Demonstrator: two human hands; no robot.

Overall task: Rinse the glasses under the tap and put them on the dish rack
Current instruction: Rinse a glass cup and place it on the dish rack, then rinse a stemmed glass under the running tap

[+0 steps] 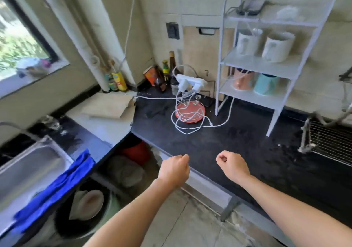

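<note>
Head view: clear glasses [187, 99] on red tray [200, 111], both hands' fingers [183, 158] curled, empty.

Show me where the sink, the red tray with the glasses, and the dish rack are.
sink [28, 172]: head view, on its bare steel basin.
red tray [198, 111]: head view, on its right rim.
dish rack [331, 142]: head view, on its wire grid.

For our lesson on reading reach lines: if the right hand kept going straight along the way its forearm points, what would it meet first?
The loosely closed right hand points up and left over bare black countertop. First in that line, probably, is the tangle of white cables around the round red tray; depth is hard to judge.
</note>
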